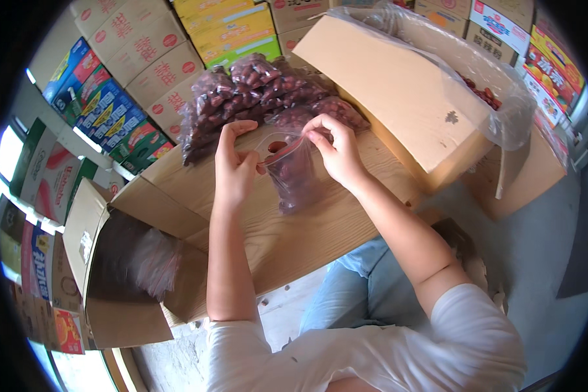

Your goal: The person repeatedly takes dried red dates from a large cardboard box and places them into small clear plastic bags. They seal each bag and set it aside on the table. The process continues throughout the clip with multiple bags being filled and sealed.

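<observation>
A clear plastic zip bag [294, 183] with dark red dates in it stands on the wooden table, its mouth spread wide. On the left edge of that mouth my left hand [235, 160] is closed, the thumb near the rim and the index finger raised away. My right hand [334, 149] pinches the opposite corner of the rim between thumb and fingers. One red date [276, 147] shows in the opening. Just beyond my hands lies a heap of filled date bags [251, 88].
On the right a large cardboard box [398, 85], lined with clear plastic, holds loose dates [483, 91]. At the left, an open carton [127, 320] contains flat clear bags [153, 261]. The wooden table [274, 255] lies in front of me. Stacked cartons [144, 59] line the back.
</observation>
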Tool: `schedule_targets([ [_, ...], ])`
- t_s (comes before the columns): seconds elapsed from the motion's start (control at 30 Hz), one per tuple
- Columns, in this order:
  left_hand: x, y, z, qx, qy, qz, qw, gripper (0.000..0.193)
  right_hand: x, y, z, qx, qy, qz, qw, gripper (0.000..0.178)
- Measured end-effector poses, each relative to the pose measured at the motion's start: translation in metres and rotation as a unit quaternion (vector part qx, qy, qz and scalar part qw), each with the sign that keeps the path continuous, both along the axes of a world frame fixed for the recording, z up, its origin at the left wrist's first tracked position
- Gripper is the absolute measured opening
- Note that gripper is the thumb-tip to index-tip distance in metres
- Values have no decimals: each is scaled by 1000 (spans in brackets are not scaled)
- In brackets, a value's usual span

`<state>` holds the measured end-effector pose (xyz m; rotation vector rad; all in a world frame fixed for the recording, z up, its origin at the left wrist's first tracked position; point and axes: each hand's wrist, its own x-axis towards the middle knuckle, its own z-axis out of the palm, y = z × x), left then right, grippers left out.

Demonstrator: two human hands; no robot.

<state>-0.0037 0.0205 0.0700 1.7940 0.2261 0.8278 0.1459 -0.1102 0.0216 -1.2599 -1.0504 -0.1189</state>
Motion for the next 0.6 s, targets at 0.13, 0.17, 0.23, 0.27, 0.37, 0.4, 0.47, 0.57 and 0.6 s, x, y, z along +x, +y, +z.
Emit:
schedule_targets([
  [0.13, -8, 12, -15, -6, -109, 50, 993, 41, -1, 33, -1, 11, 40, 68, 997, 4],
  [0.17, -6, 20, -22, -14, -126, 67, 990, 41, 0, 44, -4, 19, 64, 92, 994, 5],
  [0.23, -6, 25, -33, -18, -137, 118, 983, 39, -2, 59, -12, 40, 127, 143, 981, 8],
  [0.27, -7, 30, -45, -53, -149, 105, 982, 39, -3, 64, -16, 69, 163, 151, 972, 10],
  [0.37, -12, 47, -91, 72, -88, 151, 982, 75, -1, 75, -31, 123, 245, 201, 940, 21],
  [0.4, -17, 50, -107, 95, -62, 122, 986, 86, -3, 76, -34, 121, 272, 219, 929, 21],
  [0.47, -9, 43, -119, 59, -25, 34, 997, 99, 1, 72, -38, 115, 317, 242, 910, 22],
  [0.57, 1, 33, -127, -65, 26, -43, 997, 102, 0, 65, -35, 86, 317, 255, 909, 43],
  [0.6, 2, 35, -129, -76, 24, -39, 996, 101, -3, 63, -33, 83, 318, 255, 910, 48],
])
